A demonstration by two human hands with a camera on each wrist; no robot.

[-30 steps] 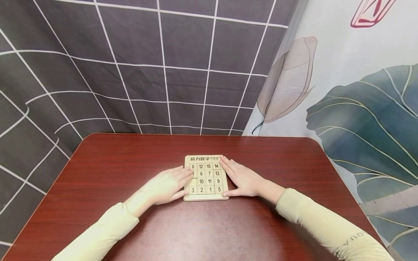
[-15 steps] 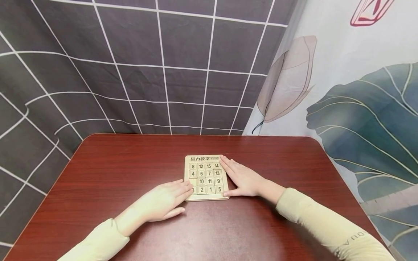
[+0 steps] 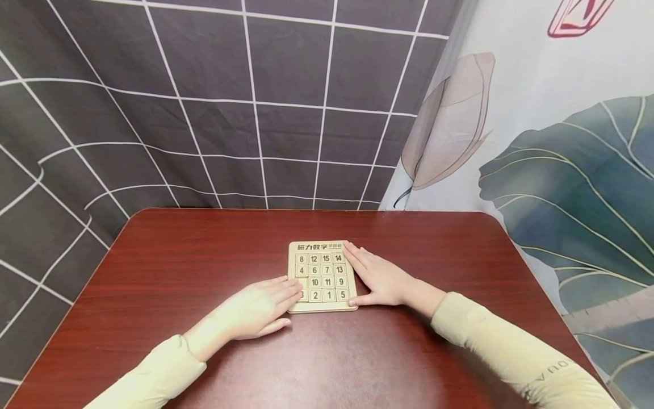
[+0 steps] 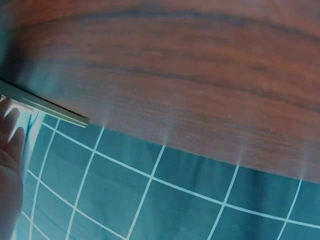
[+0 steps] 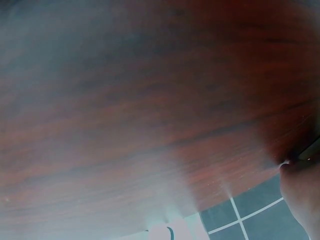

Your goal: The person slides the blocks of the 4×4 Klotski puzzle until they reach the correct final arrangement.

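Note:
A pale number-tile board [image 3: 322, 307] with rows of square tiles lies flat on the table. My left hand [image 3: 252, 308] has its straight fingertips on the board's lower left part, partly covering the 3 tile [image 3: 305, 295]. Just above that tile, below the 4 tile [image 3: 301, 270], is a slot without a tile. Along the right edge my right hand [image 3: 385, 280] rests with straight fingers at the top corner and its thumb at the bottom corner. The left wrist view catches the board's edge [image 4: 55, 110] over part of my hand [image 4: 9, 185]; the right wrist view shows my hand [image 5: 302, 192] at the frame's edge.
The red-brown wooden table [image 3: 204, 244] extends around the board. Behind it hangs a dark curtain [image 3: 214, 130] with white grid lines, and a light curtain [image 3: 460, 193] with leaf patterns hangs at the right.
My left fingers have moved from the 4 tile down to the 3 tile, uncovering the 4; the thumb has come away from the board's edge. The right hand stays put.

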